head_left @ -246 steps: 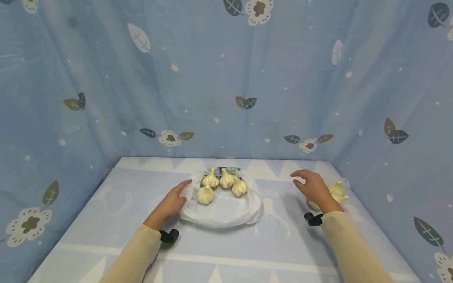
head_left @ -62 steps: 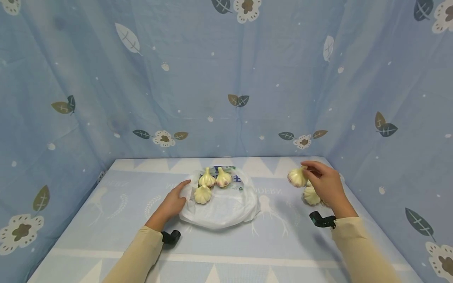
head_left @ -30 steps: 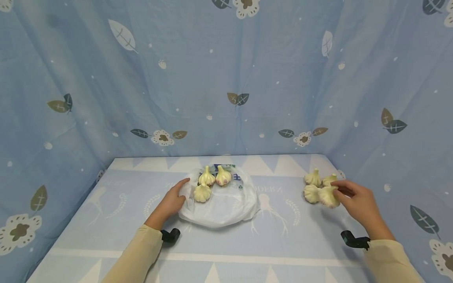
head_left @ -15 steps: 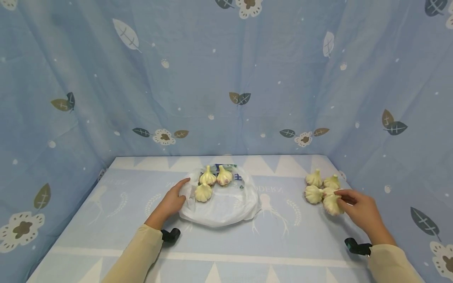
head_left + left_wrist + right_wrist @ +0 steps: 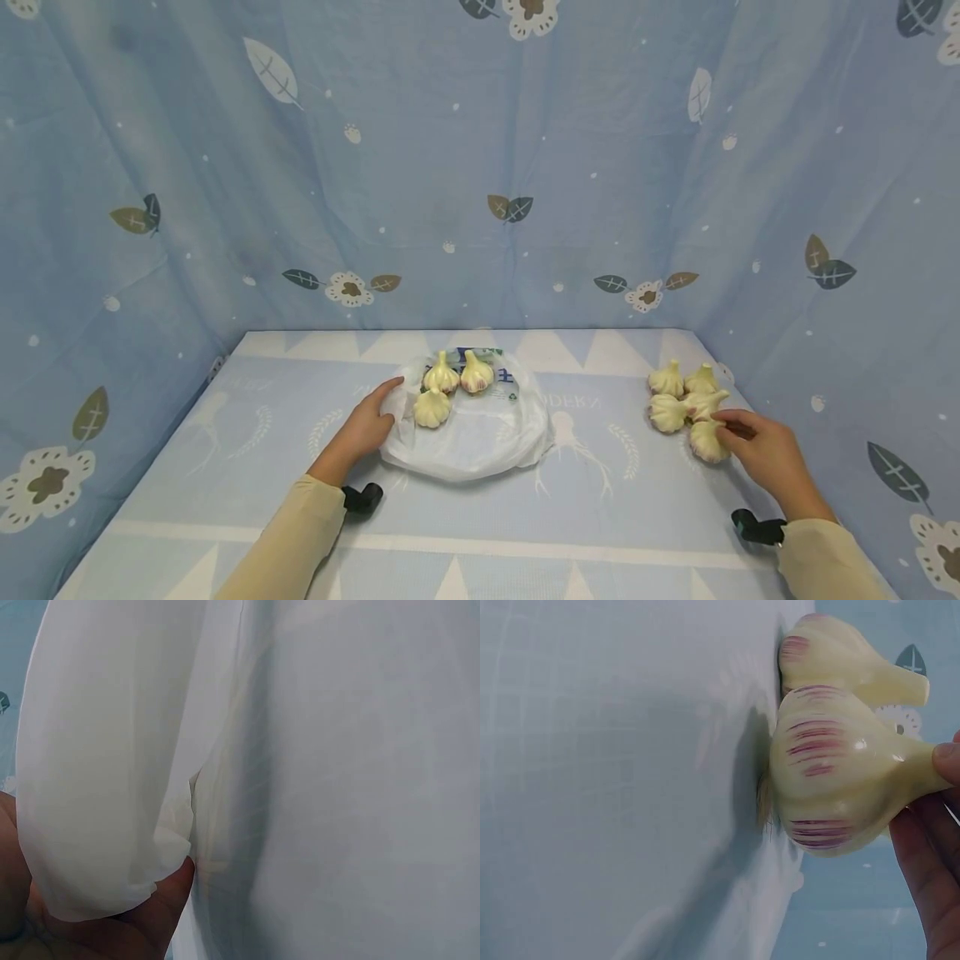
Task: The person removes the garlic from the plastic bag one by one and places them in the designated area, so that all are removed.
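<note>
My right hand (image 5: 765, 454) pinches the stem of a garlic bulb (image 5: 825, 772) between thumb and fingers. This purple-streaked bulb stands at the near end of a cluster of garlic bulbs (image 5: 667, 412) on the right of the table, its root end at or just above the cloth. At centre, a white plastic bag (image 5: 465, 462) lies with its mouth spread and its rim rolled down. Three garlic bulbs (image 5: 432, 408) sit in its far left part. My left hand (image 5: 363, 429) holds the bag's left rim; in the left wrist view the rolled film (image 5: 105, 787) lies between thumb and fingers.
A pale blue patterned cloth (image 5: 600, 517) covers the table. Blue printed curtains (image 5: 420, 167) rise along its back and both sides. The right-hand cluster stands close to the right edge. Each wrist wears a small black camera (image 5: 757, 527).
One more bulb has left the bag, which held several earlier. My right hand carried bulbs to the right cluster and has just shifted slightly nearer with the last. My left hand stays put.
</note>
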The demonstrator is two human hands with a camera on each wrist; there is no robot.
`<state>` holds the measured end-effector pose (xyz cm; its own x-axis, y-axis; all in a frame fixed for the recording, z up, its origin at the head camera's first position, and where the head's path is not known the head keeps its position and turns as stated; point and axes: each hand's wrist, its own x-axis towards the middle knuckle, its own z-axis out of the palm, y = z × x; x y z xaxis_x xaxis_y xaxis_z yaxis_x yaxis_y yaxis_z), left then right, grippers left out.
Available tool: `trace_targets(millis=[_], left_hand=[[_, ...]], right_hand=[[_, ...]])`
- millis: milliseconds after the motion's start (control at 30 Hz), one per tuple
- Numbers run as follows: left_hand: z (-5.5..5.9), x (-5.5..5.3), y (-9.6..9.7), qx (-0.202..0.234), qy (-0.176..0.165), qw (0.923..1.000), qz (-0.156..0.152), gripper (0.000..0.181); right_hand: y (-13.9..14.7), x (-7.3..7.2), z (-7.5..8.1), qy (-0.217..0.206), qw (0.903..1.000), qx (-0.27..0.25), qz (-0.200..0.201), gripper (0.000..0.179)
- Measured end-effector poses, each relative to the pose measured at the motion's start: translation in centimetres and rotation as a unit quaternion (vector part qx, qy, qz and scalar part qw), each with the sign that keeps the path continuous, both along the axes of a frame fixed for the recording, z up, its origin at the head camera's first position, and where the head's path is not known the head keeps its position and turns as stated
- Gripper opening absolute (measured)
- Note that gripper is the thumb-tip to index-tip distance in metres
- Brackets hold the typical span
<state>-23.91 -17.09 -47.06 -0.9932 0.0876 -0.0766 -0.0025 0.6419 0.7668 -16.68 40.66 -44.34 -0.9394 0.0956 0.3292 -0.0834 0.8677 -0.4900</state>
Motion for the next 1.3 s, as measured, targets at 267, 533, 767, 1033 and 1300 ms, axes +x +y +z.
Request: trace_targets(millis=[267, 533, 767, 1033, 1300], left_hand=[[0.1, 0.1, 0.0, 0.004, -0.005, 1.0000, 0.003, 0.070], [-0.1, 0.0, -0.1, -0.002, 0.001, 1.0000, -0.001, 0.070], [0.0, 0.1, -0.1, 0.004, 0.001, 1.0000, -0.002, 0.070], [0.0, 0.2, -0.1, 0.007, 0.000, 1.0000, -0.003, 0.070], [0.0, 0.3, -0.1, 0.010, -0.003, 0.9999, -0.005, 0.069]], right_hand=[[0.2, -0.4, -0.3, -0.015, 0.9998, -0.001, -0.014, 0.027], [-0.1, -0.3, 0.0, -0.019, 0.9998, -0.010, 0.000, 0.029], [-1.0, -0.3, 0.9, -0.001, 0.9998, 0.007, 0.017, 0.027], [-2.3, -0.9, 1.8, 0.025, 0.9987, 0.022, 0.039, 0.023], [-4.7, -2.1, 2.1, 0.068, 0.9938, 0.024, 0.085, 0.023]])
